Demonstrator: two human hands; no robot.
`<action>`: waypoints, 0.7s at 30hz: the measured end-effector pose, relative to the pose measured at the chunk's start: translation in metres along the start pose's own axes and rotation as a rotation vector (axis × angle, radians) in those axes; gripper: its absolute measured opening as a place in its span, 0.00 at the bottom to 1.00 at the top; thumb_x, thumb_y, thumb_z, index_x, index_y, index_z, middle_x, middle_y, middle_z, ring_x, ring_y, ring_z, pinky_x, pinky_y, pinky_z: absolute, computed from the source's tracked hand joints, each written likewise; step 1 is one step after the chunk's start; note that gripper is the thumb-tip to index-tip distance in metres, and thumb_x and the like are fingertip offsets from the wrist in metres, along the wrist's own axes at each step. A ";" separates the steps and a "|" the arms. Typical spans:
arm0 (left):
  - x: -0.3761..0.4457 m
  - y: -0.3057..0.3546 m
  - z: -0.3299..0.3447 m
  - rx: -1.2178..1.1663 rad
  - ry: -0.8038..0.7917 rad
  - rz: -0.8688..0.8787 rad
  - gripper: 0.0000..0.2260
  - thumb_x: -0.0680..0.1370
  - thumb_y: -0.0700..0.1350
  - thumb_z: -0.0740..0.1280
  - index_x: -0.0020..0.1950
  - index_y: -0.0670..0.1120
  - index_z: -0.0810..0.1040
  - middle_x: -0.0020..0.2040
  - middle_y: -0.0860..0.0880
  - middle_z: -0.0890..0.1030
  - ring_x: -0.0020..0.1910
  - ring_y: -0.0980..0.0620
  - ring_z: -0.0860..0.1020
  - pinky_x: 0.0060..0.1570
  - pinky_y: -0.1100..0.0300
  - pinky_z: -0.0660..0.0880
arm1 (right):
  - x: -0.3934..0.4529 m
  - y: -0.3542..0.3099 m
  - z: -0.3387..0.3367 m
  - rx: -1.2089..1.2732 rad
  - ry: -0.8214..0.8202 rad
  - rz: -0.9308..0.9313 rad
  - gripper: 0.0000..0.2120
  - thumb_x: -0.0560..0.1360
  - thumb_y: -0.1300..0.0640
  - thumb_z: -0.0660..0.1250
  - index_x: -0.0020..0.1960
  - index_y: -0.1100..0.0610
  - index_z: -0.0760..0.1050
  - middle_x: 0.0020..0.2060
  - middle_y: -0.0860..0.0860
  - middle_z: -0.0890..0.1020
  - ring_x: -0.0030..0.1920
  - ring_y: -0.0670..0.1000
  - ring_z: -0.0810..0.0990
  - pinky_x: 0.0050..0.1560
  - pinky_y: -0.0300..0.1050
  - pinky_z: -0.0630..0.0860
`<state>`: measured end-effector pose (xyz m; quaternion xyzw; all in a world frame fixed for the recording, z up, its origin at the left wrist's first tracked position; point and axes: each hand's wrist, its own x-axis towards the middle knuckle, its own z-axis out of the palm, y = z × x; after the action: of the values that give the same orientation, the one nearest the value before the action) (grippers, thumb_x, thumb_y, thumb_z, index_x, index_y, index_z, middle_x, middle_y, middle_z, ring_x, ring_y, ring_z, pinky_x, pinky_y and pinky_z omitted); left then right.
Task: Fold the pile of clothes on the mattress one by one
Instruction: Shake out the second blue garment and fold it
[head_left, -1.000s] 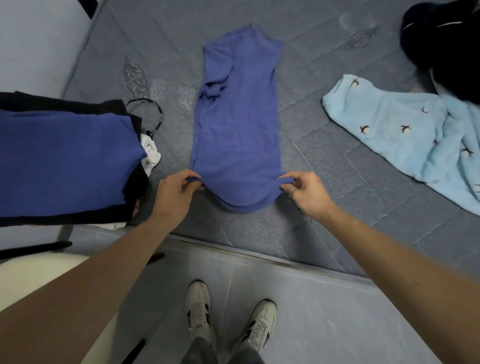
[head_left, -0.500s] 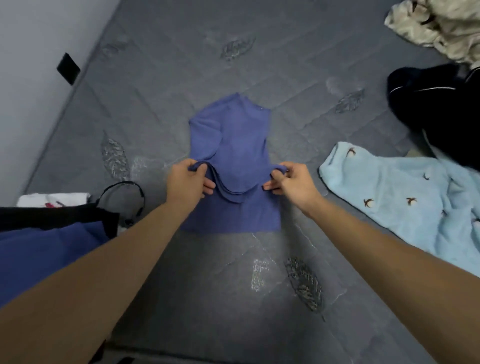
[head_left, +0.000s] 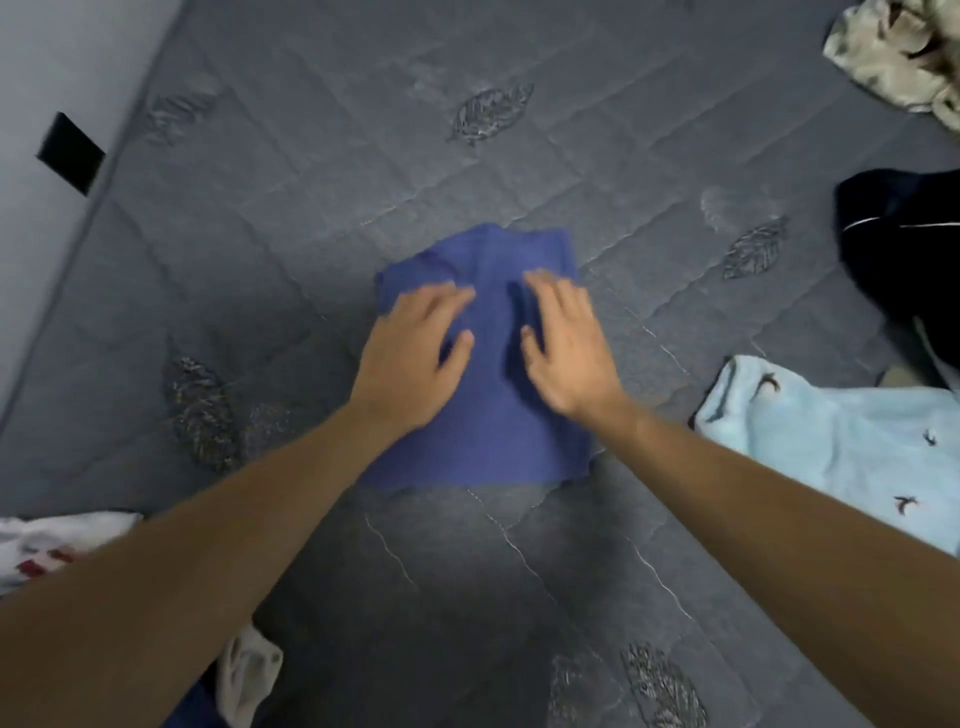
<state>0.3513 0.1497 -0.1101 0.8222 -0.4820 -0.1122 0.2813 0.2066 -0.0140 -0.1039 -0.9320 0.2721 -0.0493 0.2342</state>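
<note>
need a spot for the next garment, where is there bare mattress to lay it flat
Bare mattress lies beyond the folded blue shirt, up to the wall. Another patch lies nearer than the shirt, between the forearms. The right side is crowded: light blue garment, dark garment, camouflage garment. Both hands, left and right, rest flat on the shirt.

Both flat hands are smeared by motion blur, so the fingertips of the left hand (head_left: 415, 343) and the right hand (head_left: 563, 345) have no sharp outline. Beneath their palms, part of the folded blue knit top (head_left: 488, 415) is covered. Right of the hands, the pale blue fleece garment with small bird prints (head_left: 841, 447) runs off the picture's edge, as do the black garment with a thin white stripe (head_left: 904, 249) and the beige patterned cloth (head_left: 893, 47) beyond it. Left of the hands, the forearm hides most of a white cloth with red marks (head_left: 47, 540).
</note>
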 end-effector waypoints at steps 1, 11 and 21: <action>-0.010 -0.004 0.008 0.092 -0.123 0.046 0.24 0.84 0.54 0.62 0.80 0.48 0.69 0.80 0.44 0.68 0.78 0.41 0.66 0.76 0.41 0.64 | -0.009 0.002 0.011 -0.041 -0.085 -0.084 0.29 0.83 0.56 0.61 0.82 0.60 0.60 0.80 0.58 0.64 0.80 0.61 0.62 0.79 0.56 0.59; -0.054 -0.042 0.027 0.310 -0.166 0.019 0.31 0.85 0.64 0.51 0.86 0.54 0.50 0.86 0.45 0.45 0.85 0.42 0.44 0.82 0.40 0.48 | -0.051 0.037 0.046 -0.197 -0.126 -0.089 0.31 0.87 0.43 0.52 0.86 0.50 0.46 0.85 0.47 0.46 0.84 0.49 0.41 0.83 0.58 0.47; -0.149 -0.023 0.027 0.334 -0.230 0.106 0.32 0.84 0.55 0.60 0.85 0.49 0.55 0.86 0.45 0.50 0.84 0.41 0.48 0.79 0.38 0.58 | -0.131 0.051 0.036 -0.158 -0.295 -0.263 0.37 0.84 0.50 0.63 0.86 0.51 0.45 0.85 0.45 0.46 0.84 0.48 0.40 0.83 0.54 0.49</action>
<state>0.2791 0.2763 -0.1584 0.8125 -0.5656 -0.1091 0.0897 0.0786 0.0326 -0.1548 -0.9721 0.1142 0.0789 0.1892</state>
